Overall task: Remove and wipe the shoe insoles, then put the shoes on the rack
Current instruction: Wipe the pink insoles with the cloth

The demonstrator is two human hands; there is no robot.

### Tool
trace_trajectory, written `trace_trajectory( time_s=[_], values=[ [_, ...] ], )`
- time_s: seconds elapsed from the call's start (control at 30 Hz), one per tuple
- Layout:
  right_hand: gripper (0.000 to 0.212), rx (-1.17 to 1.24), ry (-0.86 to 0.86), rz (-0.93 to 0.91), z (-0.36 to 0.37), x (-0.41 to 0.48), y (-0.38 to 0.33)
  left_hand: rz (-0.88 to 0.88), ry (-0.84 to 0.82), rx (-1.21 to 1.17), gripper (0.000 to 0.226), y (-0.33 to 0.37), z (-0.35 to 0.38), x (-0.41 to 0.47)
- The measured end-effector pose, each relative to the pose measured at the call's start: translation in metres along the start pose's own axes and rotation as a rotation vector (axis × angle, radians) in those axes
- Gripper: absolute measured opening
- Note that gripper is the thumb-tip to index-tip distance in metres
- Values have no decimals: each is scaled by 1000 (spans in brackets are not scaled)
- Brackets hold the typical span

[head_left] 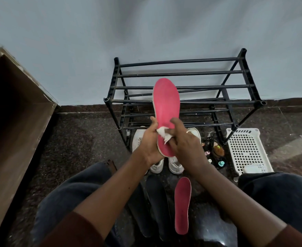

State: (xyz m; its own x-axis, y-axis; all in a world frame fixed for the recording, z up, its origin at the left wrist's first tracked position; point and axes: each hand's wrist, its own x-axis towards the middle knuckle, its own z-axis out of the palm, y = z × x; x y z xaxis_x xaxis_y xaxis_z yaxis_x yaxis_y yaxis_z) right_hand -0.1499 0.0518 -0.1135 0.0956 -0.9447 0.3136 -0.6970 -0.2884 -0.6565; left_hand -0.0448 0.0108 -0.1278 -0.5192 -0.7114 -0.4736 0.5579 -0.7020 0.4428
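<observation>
- A long pink foam insole (166, 111) stands nearly upright in front of the person, toe end up and heel end down between both hands, its upper half showing against the rack behind it.
- The left hand (151, 145) grips the insole's lower left edge, fingers curled round behind it and thumb lying on the pink face.
- The right hand (184, 139) presses a crumpled white cloth (163, 133) against the insole's face, its fingers curled over the cloth and a ring on one finger.
- A second pink insole (182, 205) lies flat on the floor between the person's knees, well apart from the held one.
- A pair of white sneakers (175, 164) sits on the floor just under the hands, toes toward the rack.
- A black open-bar shoe rack (182, 86) stands against the pale wall.
- To the right of the sneakers lies a small cluster of bottles (216, 154), too small to identify, and beside it a white perforated plastic basket (244, 148).
- A brown wooden cabinet (12, 122) fills the left side, standing on the dark speckled stone floor (84, 139).
</observation>
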Motion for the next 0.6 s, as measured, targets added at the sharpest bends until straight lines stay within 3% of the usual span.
trace_trajectory(
  time_s=[0.13, 0.4, 0.6],
  values=[
    [41, -10, 68, 72, -5, 8, 4, -15, 7, 19, 64, -5, 4, 0],
    [49, 158, -97, -117, -3, -14, -7, 56, -49, -39, 81, 20, -1, 2],
    [38, -20, 123, -118, -7, 0, 5, -42, -83, 114, 77, 11, 12, 2]
  ],
)
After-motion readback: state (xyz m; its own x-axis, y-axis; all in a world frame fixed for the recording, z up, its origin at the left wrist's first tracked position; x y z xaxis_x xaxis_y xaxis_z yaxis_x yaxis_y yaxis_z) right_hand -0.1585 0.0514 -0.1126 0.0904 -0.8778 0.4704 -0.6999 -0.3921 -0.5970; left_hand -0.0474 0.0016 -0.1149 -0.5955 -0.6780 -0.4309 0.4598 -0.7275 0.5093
